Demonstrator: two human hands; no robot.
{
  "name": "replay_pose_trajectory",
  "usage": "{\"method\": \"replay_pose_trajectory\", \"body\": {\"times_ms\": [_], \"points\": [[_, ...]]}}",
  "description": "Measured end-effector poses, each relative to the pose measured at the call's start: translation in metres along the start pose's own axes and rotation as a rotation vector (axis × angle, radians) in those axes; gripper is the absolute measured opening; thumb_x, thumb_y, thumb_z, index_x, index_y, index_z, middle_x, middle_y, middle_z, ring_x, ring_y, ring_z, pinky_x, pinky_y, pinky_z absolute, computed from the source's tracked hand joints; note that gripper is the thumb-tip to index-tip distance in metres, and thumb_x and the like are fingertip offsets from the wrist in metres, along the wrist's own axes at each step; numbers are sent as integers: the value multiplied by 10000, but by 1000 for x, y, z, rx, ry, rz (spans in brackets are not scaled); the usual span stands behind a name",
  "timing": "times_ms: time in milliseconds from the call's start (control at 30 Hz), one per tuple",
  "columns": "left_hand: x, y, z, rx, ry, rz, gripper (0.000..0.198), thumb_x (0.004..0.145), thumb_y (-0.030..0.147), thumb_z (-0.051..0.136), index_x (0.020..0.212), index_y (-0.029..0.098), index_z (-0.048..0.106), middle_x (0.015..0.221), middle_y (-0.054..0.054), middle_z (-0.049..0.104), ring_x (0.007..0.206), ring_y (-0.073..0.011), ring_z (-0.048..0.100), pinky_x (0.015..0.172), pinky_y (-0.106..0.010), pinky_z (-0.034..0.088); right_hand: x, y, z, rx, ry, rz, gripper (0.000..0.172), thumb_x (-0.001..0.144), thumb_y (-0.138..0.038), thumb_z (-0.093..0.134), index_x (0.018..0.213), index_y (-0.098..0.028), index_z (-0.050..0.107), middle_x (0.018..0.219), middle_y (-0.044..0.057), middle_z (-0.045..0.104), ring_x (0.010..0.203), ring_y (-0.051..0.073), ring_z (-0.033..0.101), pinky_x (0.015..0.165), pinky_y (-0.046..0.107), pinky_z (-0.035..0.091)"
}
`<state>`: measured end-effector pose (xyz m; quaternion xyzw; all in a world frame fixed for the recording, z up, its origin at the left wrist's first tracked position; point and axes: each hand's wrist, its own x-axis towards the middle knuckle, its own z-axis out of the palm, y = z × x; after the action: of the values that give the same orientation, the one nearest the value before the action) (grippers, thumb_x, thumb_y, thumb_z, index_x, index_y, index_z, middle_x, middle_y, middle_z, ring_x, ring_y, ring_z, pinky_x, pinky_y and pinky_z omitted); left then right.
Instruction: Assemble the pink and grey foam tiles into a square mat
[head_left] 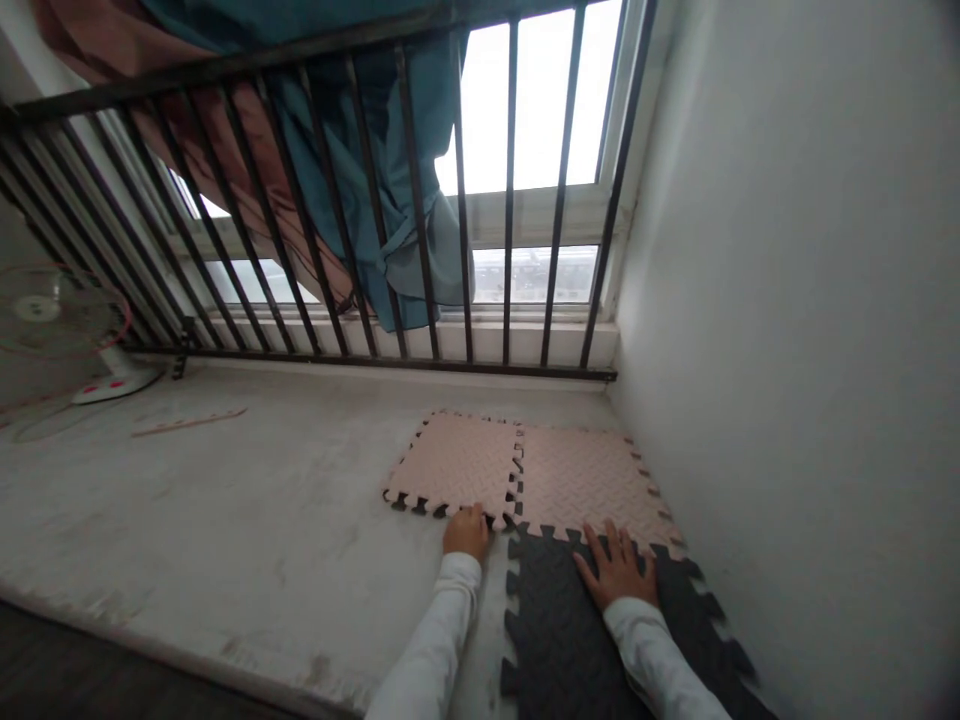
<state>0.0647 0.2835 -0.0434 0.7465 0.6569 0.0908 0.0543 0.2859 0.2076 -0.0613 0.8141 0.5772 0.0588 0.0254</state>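
Observation:
Two pink foam puzzle mats lie side by side on a pale ledge: the left pink mat (457, 462) and the right pink mat (589, 478). A dark grey foam mat (570, 630) lies in front of the right one. My left hand (466, 532) has its fingers curled at the near edge of the left pink mat, at its toothed border. My right hand (616, 567) lies flat with fingers spread on the grey mat, close to its seam with the right pink mat. Both arms wear white sleeves.
A white wall (787, 350) stands close on the right. Black metal bars (420, 220) front a window, with teal and rust cloth (360, 180) hanging behind. A small fan (64, 330) and a thin stick (187, 423) sit far left on the ledge (225, 520).

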Motion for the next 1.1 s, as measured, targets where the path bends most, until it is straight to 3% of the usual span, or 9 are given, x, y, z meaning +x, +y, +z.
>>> {"method": "replay_pose_trajectory", "body": {"times_ms": [167, 400, 567, 667, 767, 867, 1000, 1067, 1100], "points": [[-5, 11, -1, 58, -64, 2, 241, 808, 233, 377, 976, 193, 545, 958, -83, 580, 942, -192, 495, 737, -276, 373, -1, -2, -10, -4, -108, 31, 550, 765, -589, 254, 1278, -390, 235, 1402, 9, 189, 1270, 222, 147, 992, 502, 72], [-3, 27, -8, 47, -64, -54, 252, 772, 225, 455, 1011, 193, 528, 958, -98, 582, 958, -214, 504, 691, -287, 407, 0, 0, -6, -3, -93, 21, 556, 765, -592, 244, 1282, -387, 225, 1406, 13, 174, 1270, 229, 145, 991, 509, 66], [3, 31, -16, 9, -21, -74, 279, 770, 142, 402, 1000, 221, 539, 905, -84, 602, 809, -198, 578, 601, -269, 409, 3, 3, 1, 44, -96, 2, 572, 756, -608, 228, 1285, -391, 217, 1406, 5, 176, 1272, 230, 138, 993, 513, 66], [10, 33, -32, 22, 35, -86, 262, 748, 175, 436, 972, 250, 548, 900, -61, 602, 723, -183, 584, 589, -269, 404, 4, 4, 1, 55, -88, -1, 572, 755, -608, 229, 1284, -392, 223, 1404, 1, 187, 1270, 230, 145, 996, 509, 66], [24, 29, -69, 39, 150, -122, 179, 736, 188, 446, 846, 231, 581, 842, -51, 613, 702, -167, 575, 607, -260, 403, 3, 4, 0, 50, -87, 4, 567, 755, -604, 233, 1281, -391, 236, 1404, -2, 189, 1273, 229, 136, 996, 510, 64], [40, -2, -135, -62, 273, -142, 126, 723, 230, 460, 714, 203, 583, 727, -38, 623, 669, -160, 567, 591, -247, 402, 3, 3, -2, 50, -100, 7, 569, 754, -602, 229, 1282, -392, 228, 1407, -6, 177, 1276, 227, 121, 993, 516, 62], [38, -87, -233, -130, 487, -278, 173, 710, 301, 466, 768, 181, 577, 743, -38, 630, 713, -158, 558, 627, -246, 402, 2, 2, -7, 41, -121, 12, 571, 757, -590, 226, 1289, -383, 213, 1409, -3, 172, 1277, 217, 116, 995, 507, 59], [17, -133, -263, -213, 615, -394, 211, 651, 359, 513, 747, 183, 576, 710, -26, 625, 700, -157, 553, 619, -241, 405, 2, 1, -9, 44, -130, 20, 566, 760, -578, 229, 1290, -380, 213, 1409, -6, 170, 1277, 214, 117, 996, 504, 59], [1, -154, -269, -230, 674, -432, 224, 626, 377, 523, 736, 188, 574, 684, -18, 619, 689, -159, 550, 620, -244, 408, 2, 1, -10, 50, -132, 23, 564, 762, -573, 231, 1290, -378, 213, 1410, -7, 167, 1277, 214, 118, 996, 504, 61]]}}
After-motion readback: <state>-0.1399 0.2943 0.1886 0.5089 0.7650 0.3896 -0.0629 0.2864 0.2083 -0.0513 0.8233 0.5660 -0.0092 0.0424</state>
